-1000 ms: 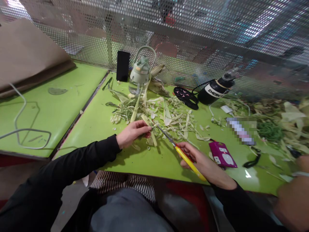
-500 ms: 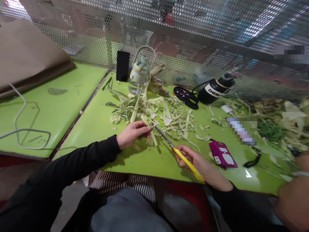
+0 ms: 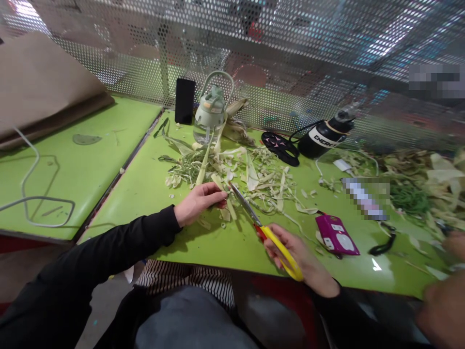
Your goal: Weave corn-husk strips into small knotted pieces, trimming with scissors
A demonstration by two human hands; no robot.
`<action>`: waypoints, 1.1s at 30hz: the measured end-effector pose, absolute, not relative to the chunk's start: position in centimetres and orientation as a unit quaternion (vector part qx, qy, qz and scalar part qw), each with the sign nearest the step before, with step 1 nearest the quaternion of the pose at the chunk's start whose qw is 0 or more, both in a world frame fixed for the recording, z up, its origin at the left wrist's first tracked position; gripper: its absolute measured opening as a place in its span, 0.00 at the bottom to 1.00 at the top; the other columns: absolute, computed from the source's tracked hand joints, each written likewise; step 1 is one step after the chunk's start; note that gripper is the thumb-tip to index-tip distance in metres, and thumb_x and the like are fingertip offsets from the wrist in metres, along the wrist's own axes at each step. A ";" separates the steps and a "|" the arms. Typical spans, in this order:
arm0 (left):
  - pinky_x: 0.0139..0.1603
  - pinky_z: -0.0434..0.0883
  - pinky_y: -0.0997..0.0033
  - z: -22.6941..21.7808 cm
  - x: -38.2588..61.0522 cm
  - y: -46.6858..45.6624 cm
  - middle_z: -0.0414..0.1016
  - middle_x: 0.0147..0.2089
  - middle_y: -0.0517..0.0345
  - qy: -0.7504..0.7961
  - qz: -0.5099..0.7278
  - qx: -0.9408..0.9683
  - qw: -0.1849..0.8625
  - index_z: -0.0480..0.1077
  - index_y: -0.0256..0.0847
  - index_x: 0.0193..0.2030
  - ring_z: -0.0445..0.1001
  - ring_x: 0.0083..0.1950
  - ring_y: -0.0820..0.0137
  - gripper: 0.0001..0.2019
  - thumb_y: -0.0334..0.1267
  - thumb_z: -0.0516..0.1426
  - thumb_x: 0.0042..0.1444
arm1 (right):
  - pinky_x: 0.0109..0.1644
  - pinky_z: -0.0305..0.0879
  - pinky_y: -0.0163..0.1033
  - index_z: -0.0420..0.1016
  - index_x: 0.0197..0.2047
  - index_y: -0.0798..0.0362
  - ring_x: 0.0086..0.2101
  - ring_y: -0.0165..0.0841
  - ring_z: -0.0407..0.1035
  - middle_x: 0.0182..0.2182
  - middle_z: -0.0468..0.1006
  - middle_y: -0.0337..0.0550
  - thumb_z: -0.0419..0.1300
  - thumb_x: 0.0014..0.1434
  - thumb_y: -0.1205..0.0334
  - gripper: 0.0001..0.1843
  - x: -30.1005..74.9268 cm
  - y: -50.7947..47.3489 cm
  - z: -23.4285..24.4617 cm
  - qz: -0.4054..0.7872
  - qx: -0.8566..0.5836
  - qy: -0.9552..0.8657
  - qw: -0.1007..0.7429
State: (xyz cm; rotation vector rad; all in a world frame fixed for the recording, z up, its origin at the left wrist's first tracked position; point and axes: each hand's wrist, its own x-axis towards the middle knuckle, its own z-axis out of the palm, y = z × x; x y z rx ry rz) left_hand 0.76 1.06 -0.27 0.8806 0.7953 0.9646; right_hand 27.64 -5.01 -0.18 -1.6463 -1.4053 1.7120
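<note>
My right hand (image 3: 290, 252) is wrapped round the yellow handle of a pair of scissors (image 3: 250, 211). The metal blades point up and to the left, their tips beside the fingertips of my left hand (image 3: 203, 199). Thumb and fingers of that hand are pinched together; what lies between them is too small to make out. Pale strips of what looks like corn husk (image 3: 251, 172) and finer green shreds (image 3: 181, 169) are heaped just beyond both hands. One light-green strip (image 3: 228, 206) lies close to my left fingertips.
Behind the heap stand a phone (image 3: 185, 102) and a pale-green bottle (image 3: 210, 114). A black fan-like object (image 3: 279, 148) and a black bottle (image 3: 321, 140) are farther right. A purple pouch (image 3: 337, 235) lies beside my right hand. Another person's blurred hand (image 3: 445, 305) shows at the right edge.
My right hand has shifted slightly down and left, and the scissors have turned so their red inner part and the handle loop show more. My left hand has barely moved.
</note>
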 end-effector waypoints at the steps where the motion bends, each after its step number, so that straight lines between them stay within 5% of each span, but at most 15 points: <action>1: 0.33 0.68 0.76 -0.3 0.7 1.1 0.74 0.26 0.60 0.357 0.441 0.391 0.725 0.71 0.34 0.31 0.72 0.27 0.78 0.08 0.36 0.65 0.53 | 0.18 0.54 0.30 0.63 0.36 0.49 0.16 0.21 0.56 0.21 0.64 0.29 0.66 0.50 0.44 0.22 27.5 -5.1 0.0 0.611 -0.589 -0.491 0.194; 12: 0.38 0.73 0.74 -0.1 0.4 1.3 0.76 0.32 0.60 0.307 0.505 0.365 0.719 0.76 0.37 0.42 0.74 0.32 0.77 0.12 0.35 0.67 0.50 | 0.25 0.50 0.31 0.62 0.41 0.50 0.24 0.24 0.51 0.25 0.60 0.31 0.64 0.54 0.48 0.20 26.8 -7.5 1.9 0.557 -0.581 -0.573 0.157; 19: 0.40 0.73 0.74 -0.3 0.5 1.2 0.75 0.51 0.56 0.297 0.514 0.434 0.678 0.73 0.37 0.33 0.73 0.36 0.79 0.10 0.36 0.68 0.49 | 0.24 0.48 0.32 0.61 0.42 0.51 0.23 0.23 0.48 0.26 0.58 0.31 0.60 0.49 0.27 0.35 26.4 -7.0 2.4 0.608 -0.511 -0.582 0.172; 27: 0.41 0.73 0.73 -0.2 0.3 1.0 0.76 0.41 0.57 0.306 0.486 0.458 0.679 0.74 0.38 0.42 0.72 0.34 0.77 0.12 0.36 0.67 0.51 | 0.24 0.53 0.33 0.61 0.40 0.50 0.21 0.23 0.51 0.27 0.62 0.33 0.58 0.47 0.23 0.38 26.6 -7.4 2.7 0.608 -0.520 -0.575 0.170; 33: 0.41 0.72 0.73 0.0 0.2 1.0 0.77 0.43 0.57 0.304 0.490 0.453 0.680 0.73 0.38 0.42 0.73 0.34 0.77 0.13 0.37 0.67 0.51 | 0.22 0.52 0.32 0.65 0.42 0.50 0.21 0.23 0.54 0.30 0.66 0.37 0.58 0.45 0.23 0.39 26.4 -8.0 3.1 0.603 -0.552 -0.547 0.180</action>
